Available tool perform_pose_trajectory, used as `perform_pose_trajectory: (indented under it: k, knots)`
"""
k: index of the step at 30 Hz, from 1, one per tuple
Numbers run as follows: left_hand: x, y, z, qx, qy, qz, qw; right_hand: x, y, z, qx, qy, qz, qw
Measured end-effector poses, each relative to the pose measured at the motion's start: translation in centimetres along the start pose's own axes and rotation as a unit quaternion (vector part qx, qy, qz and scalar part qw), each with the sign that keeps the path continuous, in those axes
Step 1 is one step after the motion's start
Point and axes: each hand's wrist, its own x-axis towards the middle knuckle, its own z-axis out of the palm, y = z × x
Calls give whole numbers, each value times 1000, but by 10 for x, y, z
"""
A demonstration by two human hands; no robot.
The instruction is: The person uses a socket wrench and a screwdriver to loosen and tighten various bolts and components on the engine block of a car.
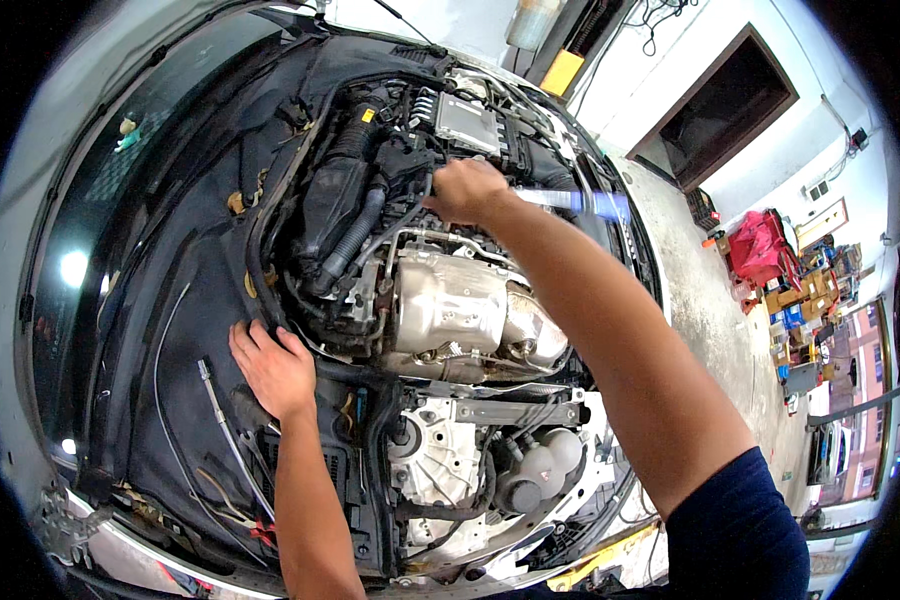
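Observation:
My right hand (470, 190) is closed in a fist over the middle of a car's engine bay. What it grips, if anything, is hidden by the fingers and the back of the hand. Just beside it run dark hoses and a ribbed black air duct (355, 235). Nearer to me lies a silvery metal heat shield (450, 300) on the engine. My left hand (275, 370) rests flat, fingers stretched out, on the black cowl panel (185, 250) at the bay's left edge. A long thin metal rod (225, 425) lies beside that wrist.
A lit tubular lamp (595, 204) lies across the bay behind my right forearm. A round pale reservoir (545, 465) with a black cap sits at the near right. Cardboard boxes (815, 290) and a red bag (760, 248) stand on the far right floor.

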Motion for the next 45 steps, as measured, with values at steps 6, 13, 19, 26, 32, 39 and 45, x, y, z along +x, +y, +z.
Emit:
perform_pose_trajectory:
  k: [6,13,19,26,32,39,45]
  knots:
    - [3,7,0,-8,5,3,1000,-12,43,7,-78,-7,-64,995]
    - [3,4,1,-5,7,1,1000,-6,41,11,148,-40,159,975]
    - [1,6,0,-6,8,-2,1000,-23,55,12,-53,25,-93,994]
    - [-4,6,1,-8,2,9,1000,-15,29,13,187,-7,218,958]
    - [-1,8,4,-19,5,-2,1000,-20,83,26,-71,40,-173,982]
    - [1,3,3,-4,10,7,1000,-30,40,9,194,12,216,957]
    - [0,6,3,-19,8,6,1000,-17,60,10,-53,-9,-142,988]
